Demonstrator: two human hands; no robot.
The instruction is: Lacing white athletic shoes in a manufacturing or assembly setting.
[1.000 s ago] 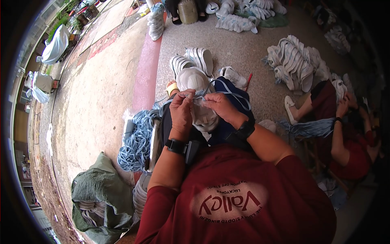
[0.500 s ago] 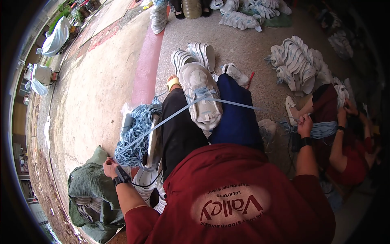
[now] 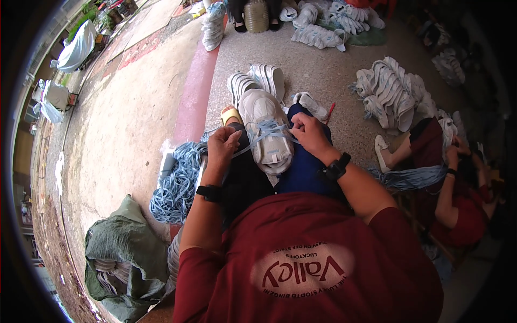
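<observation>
The shoe (image 3: 267,134) lies sole-down on the person's lap at frame centre, a pale blue lace (image 3: 267,131) crossing its upper. The left hand (image 3: 223,146) pinches one lace end and the right hand (image 3: 308,134) pinches the other; even tension on both ends should keep the crossings flat. At lower left, an open green sack (image 3: 121,253) holds pale bundled material, with loose blue laces (image 3: 177,183) heaped beside it.

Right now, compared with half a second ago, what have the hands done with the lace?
Both arms were flung wide, pulling the light blue lace taut. They have come back in: the left hand and right hand now pinch the lace close on either side of the pale shoe. The shoe stays on the lap; the blue lace bundle and green sack have not moved.
</observation>
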